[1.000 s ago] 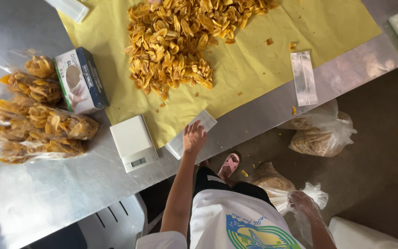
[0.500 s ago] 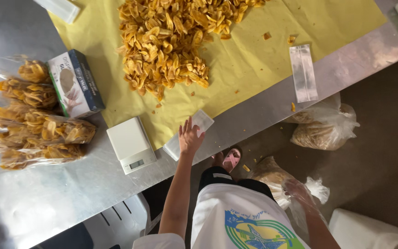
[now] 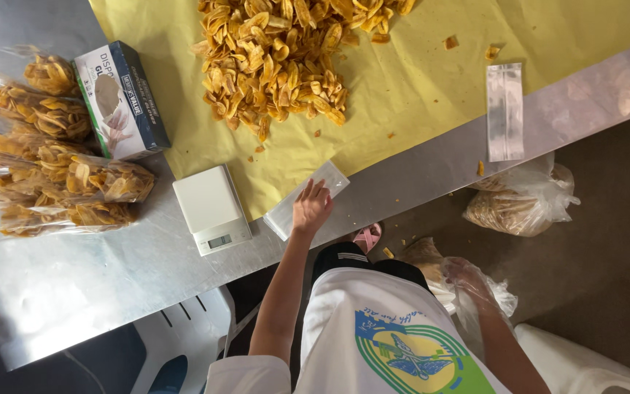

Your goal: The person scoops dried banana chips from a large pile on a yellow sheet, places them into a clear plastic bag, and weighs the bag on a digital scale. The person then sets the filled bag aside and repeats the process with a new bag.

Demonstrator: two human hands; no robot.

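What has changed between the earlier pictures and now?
Little changed. The left hand crept slightly forward onto the clear bags at the table edge; its fingers now rest on them. The right hand, in a plastic glove, stayed low beside the body, near a bag on the floor. The scale, chip pile, box and filled bags stayed put.

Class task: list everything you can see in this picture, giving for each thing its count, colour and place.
Chip pile: one, golden, on the paper.
Paper sheet: one, yellow, over the table.
Table: one, steel.
Filled chip bags: several, clear, far left.
Glove box: one, dark, beside the bags.
Scale: one, white, at the table edge.
Empty bags: two stacks, clear.
Floor sacks: clear, under the table.
Left hand: on an empty-bag stack.
Right hand: in plastic, low.
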